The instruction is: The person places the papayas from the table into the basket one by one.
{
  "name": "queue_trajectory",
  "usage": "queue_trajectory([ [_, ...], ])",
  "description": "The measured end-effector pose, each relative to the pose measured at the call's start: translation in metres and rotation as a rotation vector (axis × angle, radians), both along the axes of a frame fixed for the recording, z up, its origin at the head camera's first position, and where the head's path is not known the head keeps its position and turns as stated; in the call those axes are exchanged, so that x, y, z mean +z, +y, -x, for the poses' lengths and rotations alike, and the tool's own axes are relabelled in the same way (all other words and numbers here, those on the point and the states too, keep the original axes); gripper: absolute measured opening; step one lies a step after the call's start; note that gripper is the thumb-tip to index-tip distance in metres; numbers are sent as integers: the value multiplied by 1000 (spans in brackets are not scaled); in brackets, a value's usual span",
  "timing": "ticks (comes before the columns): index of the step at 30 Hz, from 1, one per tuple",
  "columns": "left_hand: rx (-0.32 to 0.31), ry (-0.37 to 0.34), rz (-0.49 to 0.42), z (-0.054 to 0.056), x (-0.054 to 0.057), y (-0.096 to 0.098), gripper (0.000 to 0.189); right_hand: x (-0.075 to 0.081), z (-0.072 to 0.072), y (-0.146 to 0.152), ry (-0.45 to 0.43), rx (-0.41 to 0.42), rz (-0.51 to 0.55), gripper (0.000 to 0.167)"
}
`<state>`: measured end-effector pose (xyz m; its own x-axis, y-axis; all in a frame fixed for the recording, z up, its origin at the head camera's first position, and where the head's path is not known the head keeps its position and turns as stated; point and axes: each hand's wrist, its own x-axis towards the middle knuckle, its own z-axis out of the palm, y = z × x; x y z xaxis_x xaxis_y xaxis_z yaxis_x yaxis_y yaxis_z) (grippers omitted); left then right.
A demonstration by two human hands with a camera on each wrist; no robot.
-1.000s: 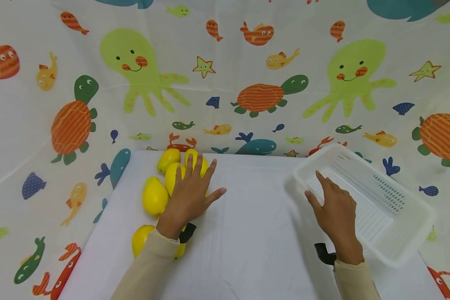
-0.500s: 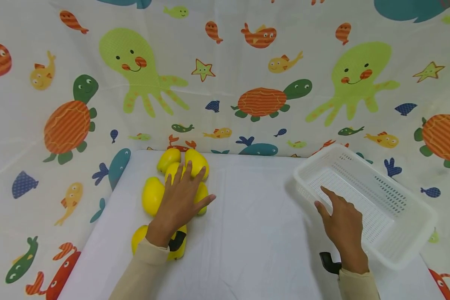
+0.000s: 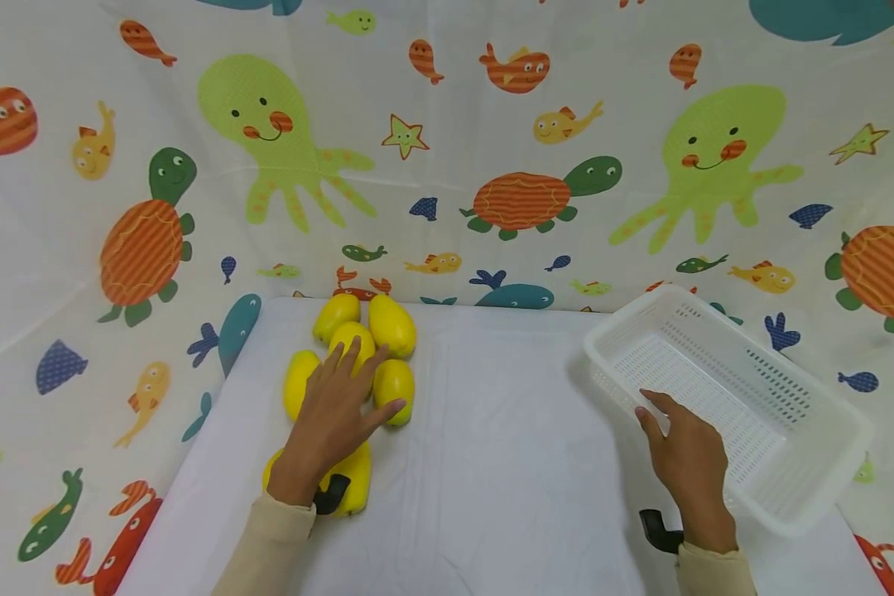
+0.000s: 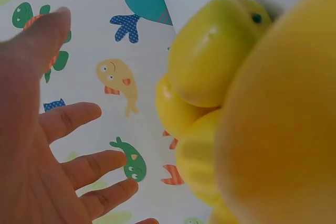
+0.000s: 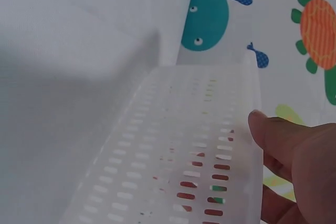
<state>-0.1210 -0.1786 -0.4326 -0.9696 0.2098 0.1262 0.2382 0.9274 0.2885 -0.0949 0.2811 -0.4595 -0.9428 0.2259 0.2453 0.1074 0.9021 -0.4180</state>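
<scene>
Several yellow mangoes (image 3: 392, 327) lie grouped on the left of the white-covered table (image 3: 492, 463). Over the group hovers my left hand (image 3: 328, 422), fingers spread and slightly bent, hiding part of the fruit beneath. The left wrist view has its palm and fingers apart from the mangoes (image 4: 215, 51), with one fruit very large at the right edge. On the right stands a white perforated plastic basket (image 3: 853, 430). My right hand (image 3: 689, 459) is at its near long side, thumb and index finger apart. In the right wrist view, the thumb is right at the basket rim (image 5: 255, 161).
Behind the table hangs a white cloth (image 3: 447, 99) printed with sea animals, which also falls along both sides. The table's back edge (image 3: 507, 308) meets this cloth. A black wrist mount (image 3: 661, 531) sticks out from the right wrist, another black mount (image 3: 333, 494) from the left.
My left hand has drawn back toward me and left over the mangoes, uncovering those at the back and right. My right hand has moved slightly back and right along the basket's side.
</scene>
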Motion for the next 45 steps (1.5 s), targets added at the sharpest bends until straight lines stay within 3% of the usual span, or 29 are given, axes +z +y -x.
queue_trajectory([
  [15, 18, 41, -49, -18, -22, -16, 85, -4, -2, 0, -34, -28, 31, 38],
  [25, 34, 27, -45, -18, -22, -19, 84, -5, -4, 0, -33, -8, 34, 39],
  [32, 29, -15, -37, -9, -14, -27, 86, -5, -6, -3, -31, 2, 27, 39],
  [45, 51, -112, -5, 20, -3, -40, 89, -3, -10, -10, -32, 55, 54, 42],
])
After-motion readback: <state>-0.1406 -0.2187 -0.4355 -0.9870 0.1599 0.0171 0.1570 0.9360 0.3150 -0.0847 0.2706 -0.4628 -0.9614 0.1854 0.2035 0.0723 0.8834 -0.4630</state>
